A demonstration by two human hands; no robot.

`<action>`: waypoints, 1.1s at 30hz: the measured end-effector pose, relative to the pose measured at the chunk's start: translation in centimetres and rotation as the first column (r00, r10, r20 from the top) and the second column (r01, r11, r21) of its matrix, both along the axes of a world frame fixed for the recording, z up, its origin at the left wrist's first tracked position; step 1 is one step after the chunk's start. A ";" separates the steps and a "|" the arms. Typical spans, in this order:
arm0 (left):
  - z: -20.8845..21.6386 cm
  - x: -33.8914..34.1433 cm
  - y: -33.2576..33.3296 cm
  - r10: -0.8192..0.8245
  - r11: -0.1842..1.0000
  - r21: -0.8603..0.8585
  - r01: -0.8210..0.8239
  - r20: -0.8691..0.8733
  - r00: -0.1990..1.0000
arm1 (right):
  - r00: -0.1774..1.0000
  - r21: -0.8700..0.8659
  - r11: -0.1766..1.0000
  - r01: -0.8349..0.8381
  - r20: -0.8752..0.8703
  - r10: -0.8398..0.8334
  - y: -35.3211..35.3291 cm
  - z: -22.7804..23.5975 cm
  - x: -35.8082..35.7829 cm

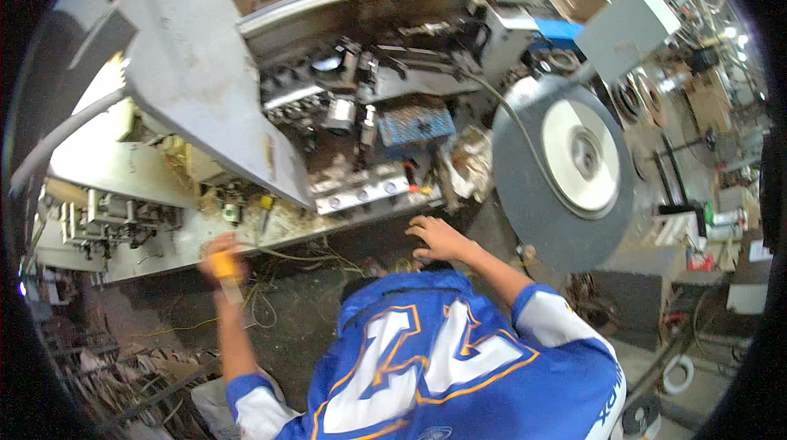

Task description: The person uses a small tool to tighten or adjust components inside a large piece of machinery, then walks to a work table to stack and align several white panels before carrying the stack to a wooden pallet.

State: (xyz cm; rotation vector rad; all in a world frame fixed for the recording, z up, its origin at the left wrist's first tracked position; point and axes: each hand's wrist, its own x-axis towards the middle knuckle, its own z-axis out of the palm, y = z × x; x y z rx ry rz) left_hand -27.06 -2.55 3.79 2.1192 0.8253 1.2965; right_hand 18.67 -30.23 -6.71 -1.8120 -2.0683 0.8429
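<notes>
My left hand (220,253) is smeared by motion beside the front edge of the machine bench (176,256). A yellow-orange piece with a beige end (223,265) lies across the hand and wrist. Whether the fingers grip it or it is worn there, I cannot tell. My right hand (441,237) hangs with fingers spread and nothing in them, just in front of the bench edge. Nearest to it are a silver metal bar with round fittings (363,194) and a small red-and-yellow part (420,189). A yellow piece (266,202) sits on the bench beyond my left hand.
A grey machine panel (193,71) slants over the bench on the left. Behind the metal bar stands a blue perforated basket (416,125), with crumpled whitish material (469,163) beside it. A large grey disc with a white reel (580,157) rises on the right. Thin cables (307,257) hang along the bench front.
</notes>
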 end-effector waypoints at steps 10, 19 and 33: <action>17.0 -21.7 -3.8 0.623 0.743 0.361 -0.563 -0.065 0.780 | 0.995 -0.089 0.991 -0.104 -0.020 0.102 -0.5 -0.9 -0.6; 16.5 -27.3 -11.2 0.769 0.629 0.306 -0.714 -0.113 0.629 | 0.941 -0.136 0.931 -0.339 -0.045 0.336 4.9 0.8 -6.7; 15.4 -33.8 -19.0 0.841 0.537 0.342 -0.771 -0.153 0.519 | 0.885 -0.024 0.886 -0.464 -0.067 0.461 10.8 2.3 -12.9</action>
